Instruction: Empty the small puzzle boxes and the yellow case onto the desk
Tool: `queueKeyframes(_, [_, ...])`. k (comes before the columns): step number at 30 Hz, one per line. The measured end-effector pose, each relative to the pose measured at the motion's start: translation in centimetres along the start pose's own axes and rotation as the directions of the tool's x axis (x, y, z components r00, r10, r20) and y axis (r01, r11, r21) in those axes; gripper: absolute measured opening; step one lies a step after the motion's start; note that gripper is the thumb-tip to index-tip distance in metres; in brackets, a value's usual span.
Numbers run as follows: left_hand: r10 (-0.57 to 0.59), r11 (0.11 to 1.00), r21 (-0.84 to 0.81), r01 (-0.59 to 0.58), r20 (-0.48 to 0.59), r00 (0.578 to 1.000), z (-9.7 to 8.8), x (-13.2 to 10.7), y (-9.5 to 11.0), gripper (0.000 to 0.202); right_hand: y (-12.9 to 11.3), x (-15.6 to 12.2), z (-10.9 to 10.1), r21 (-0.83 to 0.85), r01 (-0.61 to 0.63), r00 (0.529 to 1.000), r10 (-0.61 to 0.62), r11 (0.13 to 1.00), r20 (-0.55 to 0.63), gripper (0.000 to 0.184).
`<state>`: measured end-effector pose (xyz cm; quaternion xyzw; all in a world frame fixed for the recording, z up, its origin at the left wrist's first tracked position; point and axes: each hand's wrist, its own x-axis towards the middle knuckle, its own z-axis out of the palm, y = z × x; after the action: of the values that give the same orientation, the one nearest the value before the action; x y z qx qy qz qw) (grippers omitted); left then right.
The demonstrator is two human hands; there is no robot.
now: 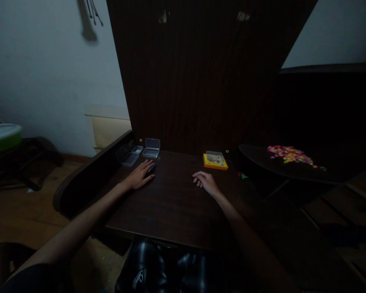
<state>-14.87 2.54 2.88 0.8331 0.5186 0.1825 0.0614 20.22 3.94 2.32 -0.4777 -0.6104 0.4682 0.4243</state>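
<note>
In the head view, I have the left hand (140,175) spread flat on the desk (171,203), its fingers at a small blue-and-yellow object (151,168) that I cannot tell is touched, just in front of an open clear box (151,153). I see the right hand (205,182) loosely curled on or just above the desk, near a yellow box (210,164); whether its fingers hold anything, I cannot tell.

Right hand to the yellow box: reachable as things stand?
Probably yes. The yellow box lies just beyond the right hand, with nothing visible between them but tabletop. A clear plastic piece seems to lie on top, which may hinder a grip from above.
</note>
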Motion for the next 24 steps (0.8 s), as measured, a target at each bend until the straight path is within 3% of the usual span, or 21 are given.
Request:
queueKeyframes(7, [-0.031, 0.998, 0.053, 0.025, 0.119, 0.992, 0.3, 2.9, 0.4, 0.073, 0.5, 0.1, 0.0, -0.037, 0.053, 0.998, -0.054, 0.998, -0.021, 0.031])
queueKeyframes(10, [-0.049, 0.996, 0.076, 0.039, 0.134, 0.990, 0.4, 3.2, 0.3, 0.071, 0.9, 0.2, -0.8, -0.233, 0.176, 0.969, -0.210, 0.957, -0.130, 0.033])
queueKeyframes(13, [-0.056, 0.996, 0.077, 0.047, 0.113, 0.992, 0.7, 3.0, -0.3, 0.069, 1.3, 0.4, -2.4, -0.564, 0.301, 0.850, -0.484, 0.769, -0.207, 0.028])
queueKeyframes(15, [-0.057, 0.996, 0.073, 0.051, 0.096, 0.994, 0.8, 2.7, -0.9, 0.066, 1.6, 0.6, -3.7, -0.719, 0.293, 0.776, -0.596, 0.630, -0.205, 0.027])
queueKeyframes(17, [-0.060, 0.996, 0.067, 0.055, 0.076, 0.995, 0.9, 2.5, -1.2, 0.065, 1.9, 0.9, -4.9, -0.812, 0.242, 0.741, -0.641, 0.531, -0.198, 0.027])
queueKeyframes(19, [-0.050, 0.997, 0.060, 0.046, 0.064, 0.997, 0.8, 2.3, -1.2, 0.065, 2.3, 1.1, -5.8, -0.870, 0.156, 0.753, -0.626, 0.468, -0.203, 0.033])
queueKeyframes(24, [0.009, 0.997, 0.076, -0.021, 0.153, 0.988, 0.2, 2.5, -0.5, 0.062, 3.5, 1.5, -6.4, -0.932, -0.045, 0.881, -0.425, 0.359, -0.206, 0.055])
